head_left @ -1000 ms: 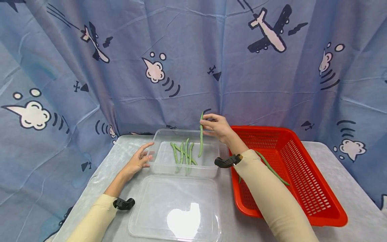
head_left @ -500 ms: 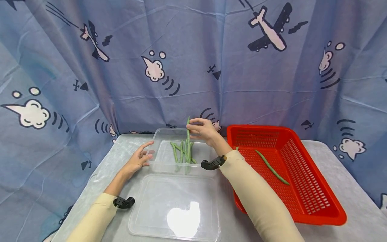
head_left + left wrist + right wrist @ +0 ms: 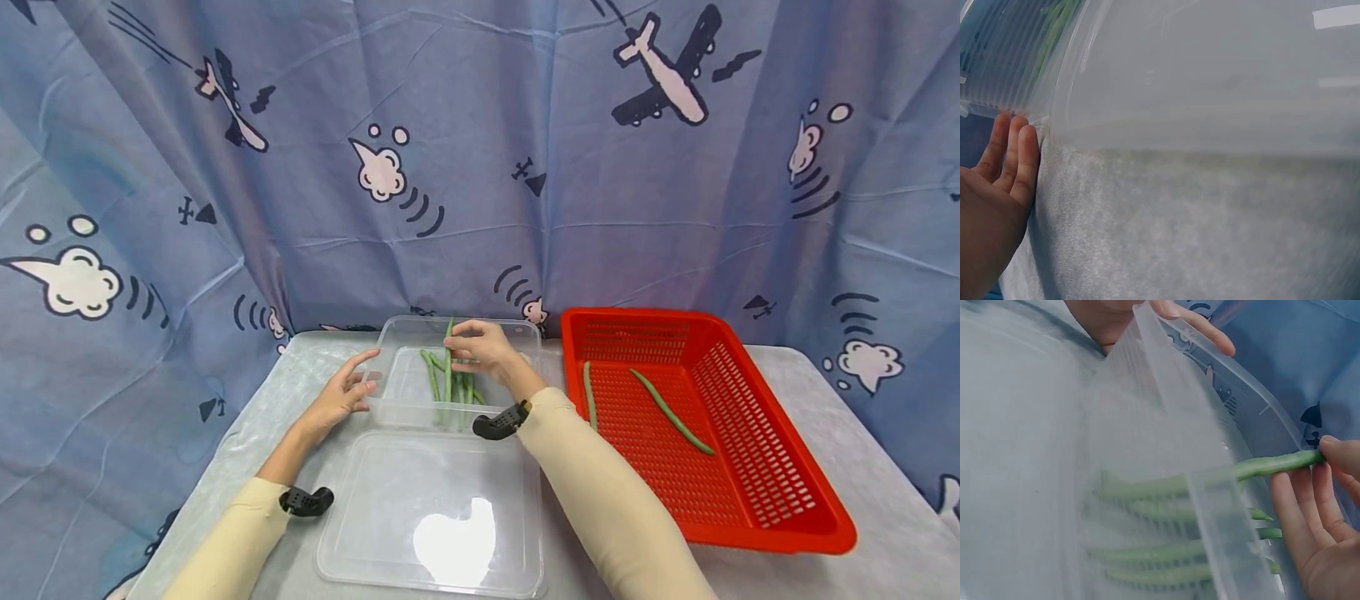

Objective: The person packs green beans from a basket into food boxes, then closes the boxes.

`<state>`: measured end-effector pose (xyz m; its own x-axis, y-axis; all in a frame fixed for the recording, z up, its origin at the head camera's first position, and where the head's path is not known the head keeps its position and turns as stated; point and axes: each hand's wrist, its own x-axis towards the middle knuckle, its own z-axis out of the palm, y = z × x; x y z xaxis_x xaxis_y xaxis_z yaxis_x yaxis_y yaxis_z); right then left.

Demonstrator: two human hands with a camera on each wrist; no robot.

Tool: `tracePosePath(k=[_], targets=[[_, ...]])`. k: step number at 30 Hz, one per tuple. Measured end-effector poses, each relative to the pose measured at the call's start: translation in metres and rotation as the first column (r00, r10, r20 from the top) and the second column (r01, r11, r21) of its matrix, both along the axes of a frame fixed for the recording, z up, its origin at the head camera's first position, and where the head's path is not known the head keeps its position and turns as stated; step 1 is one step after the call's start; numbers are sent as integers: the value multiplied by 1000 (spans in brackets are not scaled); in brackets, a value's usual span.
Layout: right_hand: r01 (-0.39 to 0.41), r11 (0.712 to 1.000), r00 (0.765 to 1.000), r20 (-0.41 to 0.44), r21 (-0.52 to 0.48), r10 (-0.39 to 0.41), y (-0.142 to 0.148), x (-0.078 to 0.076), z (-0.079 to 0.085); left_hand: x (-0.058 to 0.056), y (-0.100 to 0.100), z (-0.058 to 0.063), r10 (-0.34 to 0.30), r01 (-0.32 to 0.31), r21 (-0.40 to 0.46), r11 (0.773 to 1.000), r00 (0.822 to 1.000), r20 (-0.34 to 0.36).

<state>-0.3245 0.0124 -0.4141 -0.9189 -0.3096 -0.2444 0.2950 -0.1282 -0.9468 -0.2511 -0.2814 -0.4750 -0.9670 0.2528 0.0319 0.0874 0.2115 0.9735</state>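
A clear plastic box (image 3: 405,414) holds several green beans (image 3: 432,377) on its floor. Over it, my right hand (image 3: 483,346) pinches one more green bean (image 3: 447,375) near its upper end. The right wrist view shows thumb and fingertips on that end of the held bean (image 3: 1272,464), with its lower part behind the clear wall. At the box's left side is my left hand (image 3: 337,397), its fingers lightly bent against the wall and rim. In the left wrist view, straight fingers (image 3: 1027,150) touch the box near its base.
A flat clear lid (image 3: 367,517) lies in front of the box. On the right stands a red perforated basket (image 3: 750,408) with two green beans inside, one bean (image 3: 589,396) by its left wall and another bean (image 3: 672,412) near the middle. A blue patterned curtain (image 3: 465,167) hangs behind the table.
My right hand has moved left and down with the bean, from above the box's right side to just above the beans inside. My left hand stays at the box's left side.
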Motion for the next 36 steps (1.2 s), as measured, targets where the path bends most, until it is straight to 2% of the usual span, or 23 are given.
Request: tracePosePath(k=[5,10,14,16,19,21,23,30,34,36], targets=[[-3,1000,1000,3,4,3,-1,1,-2,-1,-1,0,0,0,0,1000,1000,1],[9,1000,999,-32,15,-8,3,1,0,-3,-1,-2,8,-8,-11,1000,1000,5],[-20,991,988,-151,135,41,10,1,5,-3,-2,-4,18,-18,-16,1000,1000,7],[-34,965,961,-256,259,103,15,0,7,-3,-2,-4,23,-23,-17,1000,1000,8],[-20,902,890,-403,431,212,21,-1,12,-2,-2,-4,23,-23,-13,1000,1000,10],[-2,874,847,-464,487,260,25,-3,16,-2,-2,-5,19,-19,-12,1000,1000,8],[9,865,829,-488,502,274,29,-5,20,-2,-1,-4,16,-16,-13,1000,1000,4],[-24,904,846,-473,427,246,49,-12,32,-4,0,-4,11,-11,-6,1000,1000,-6],[-53,908,847,-464,415,261,66,-15,36,-3,0,-3,10,-10,-8,1000,1000,0],[-58,908,838,-474,415,270,77,-16,38,-3,0,-3,9,-9,-13,1000,1000,1]])
